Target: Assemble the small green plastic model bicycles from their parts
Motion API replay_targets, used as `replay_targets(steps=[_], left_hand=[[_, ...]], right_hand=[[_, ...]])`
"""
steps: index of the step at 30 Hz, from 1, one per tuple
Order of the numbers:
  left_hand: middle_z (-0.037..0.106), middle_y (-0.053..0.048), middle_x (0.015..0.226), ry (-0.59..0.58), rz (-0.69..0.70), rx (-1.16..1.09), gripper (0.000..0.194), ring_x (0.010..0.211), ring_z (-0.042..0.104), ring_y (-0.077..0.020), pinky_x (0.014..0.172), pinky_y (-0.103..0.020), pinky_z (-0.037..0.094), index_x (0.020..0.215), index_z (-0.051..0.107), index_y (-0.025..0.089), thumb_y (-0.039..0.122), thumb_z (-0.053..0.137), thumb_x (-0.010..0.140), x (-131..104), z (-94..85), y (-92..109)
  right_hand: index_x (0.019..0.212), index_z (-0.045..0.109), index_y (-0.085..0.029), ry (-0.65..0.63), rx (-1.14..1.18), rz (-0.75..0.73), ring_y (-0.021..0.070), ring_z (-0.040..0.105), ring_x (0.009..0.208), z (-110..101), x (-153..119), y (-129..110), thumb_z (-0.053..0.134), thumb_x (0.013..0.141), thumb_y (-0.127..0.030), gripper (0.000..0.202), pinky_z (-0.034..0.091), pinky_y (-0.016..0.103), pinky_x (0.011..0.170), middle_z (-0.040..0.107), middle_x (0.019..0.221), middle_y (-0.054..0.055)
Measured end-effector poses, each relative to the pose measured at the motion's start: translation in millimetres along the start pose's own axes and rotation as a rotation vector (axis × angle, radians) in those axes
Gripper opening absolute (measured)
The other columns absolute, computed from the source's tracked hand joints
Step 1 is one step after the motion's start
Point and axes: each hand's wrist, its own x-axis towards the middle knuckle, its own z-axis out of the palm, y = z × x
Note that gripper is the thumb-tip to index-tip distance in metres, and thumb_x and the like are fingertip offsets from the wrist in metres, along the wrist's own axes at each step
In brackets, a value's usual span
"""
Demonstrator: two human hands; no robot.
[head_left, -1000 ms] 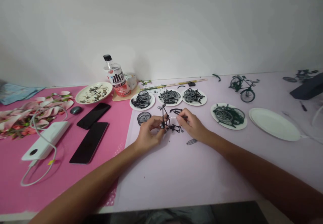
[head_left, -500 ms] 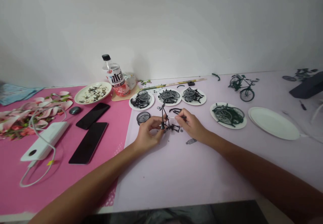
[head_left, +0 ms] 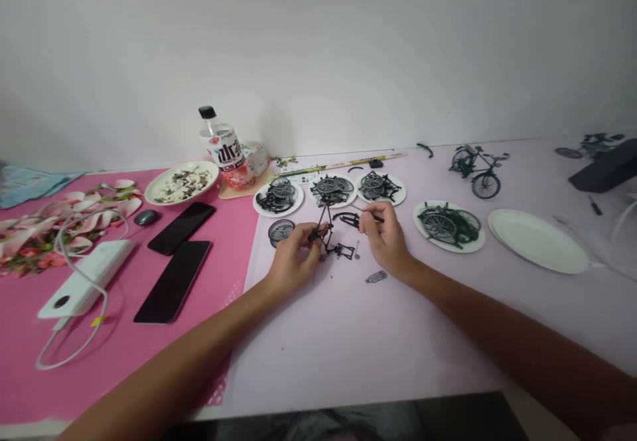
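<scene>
My left hand point(head_left: 293, 256) is closed around a black miniature bicycle frame point(head_left: 328, 232), which stands tilted above the table with its lower end near the surface. In my right hand point(head_left: 388, 239) a small screwdriver point(head_left: 379, 219) with a dark handle is pinched; its thin shaft points left toward the frame, apart from it. Between the hands lies a black curved bicycle part point(head_left: 349, 219). A loose spoked wheel point(head_left: 282, 230) rests left of the frame. Nearer to me is a small flat dark part point(head_left: 376, 277).
Behind the hands stand several plates of black bicycle parts, one a white plate point(head_left: 255, 200). Green parts fill another plate point(head_left: 421, 232), beside bare stacked plates point(head_left: 537, 242). A green model bicycle point(head_left: 478, 170) stands behind. Left are a bottle point(head_left: 226, 152), phones point(head_left: 172, 282) and a power bank point(head_left: 87, 278).
My right hand has drawn the screwdriver back to the right, away from the frame. My left hand has turned the frame slightly.
</scene>
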Motion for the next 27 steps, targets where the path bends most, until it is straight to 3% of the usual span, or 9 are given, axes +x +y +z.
replay_targets(steps=[3,6,10,14,21,27], left_hand=[[0.075,-0.015,0.126,-0.008,0.012,0.007,0.027,0.116,0.074,-0.0268,0.086,-0.037,0.063,0.124,0.062,0.019,0.031,0.049,0.103,1,-0.8,-1],[0.076,-0.014,0.123,0.007,0.052,0.028,0.029,0.116,0.073,-0.0258,0.097,-0.042,0.06,0.127,0.061,0.019,0.03,0.047,0.105,2,-0.6,-4],[0.077,-0.014,0.12,-0.002,0.053,0.035,0.031,0.111,0.074,-0.0254,0.097,-0.043,0.06,0.132,0.057,0.019,0.031,0.045,0.106,2,-0.2,-6],[0.076,-0.014,0.12,-0.006,0.037,0.032,0.034,0.108,0.074,-0.0255,0.096,-0.044,0.06,0.136,0.054,0.02,0.031,0.044,0.106,3,-0.5,-7],[0.076,-0.015,0.12,-0.01,0.027,0.036,0.041,0.111,0.073,-0.0259,0.097,-0.044,0.059,0.144,0.051,0.019,0.031,0.042,0.106,3,-1.1,-6],[0.075,-0.015,0.119,-0.005,0.027,0.027,0.042,0.11,0.073,-0.0261,0.098,-0.044,0.058,0.145,0.051,0.019,0.032,0.043,0.106,2,-0.8,-6]], right_hand=[[0.11,0.053,-0.027,0.089,-0.035,-0.043,0.0198,0.067,0.085,1,2,3,0.051,0.106,-0.046,0.02,0.057,0.035,0.074,0.065,0.096,0.005],[0.111,0.053,-0.027,0.128,-0.056,-0.132,0.0243,0.068,0.11,0,3,-1,0.05,0.107,-0.044,0.017,0.058,0.043,0.091,0.068,0.114,0.009],[0.112,0.05,-0.028,0.013,-0.005,-0.196,0.0243,0.064,0.129,0,4,-10,0.046,0.11,-0.037,0.01,0.054,0.048,0.105,0.07,0.13,0.011],[0.116,0.052,-0.028,-0.063,0.021,-0.184,0.0235,0.064,0.129,0,3,-11,0.047,0.11,-0.035,0.01,0.054,0.048,0.106,0.072,0.128,0.01],[0.113,0.055,-0.027,-0.053,-0.01,-0.181,0.0247,0.067,0.121,-1,3,-11,0.049,0.109,-0.034,0.01,0.054,0.048,0.103,0.073,0.122,0.01],[0.106,0.059,-0.027,-0.023,-0.087,-0.282,0.0255,0.067,0.117,-1,5,-16,0.054,0.106,-0.029,0.005,0.053,0.051,0.103,0.075,0.114,0.009]])
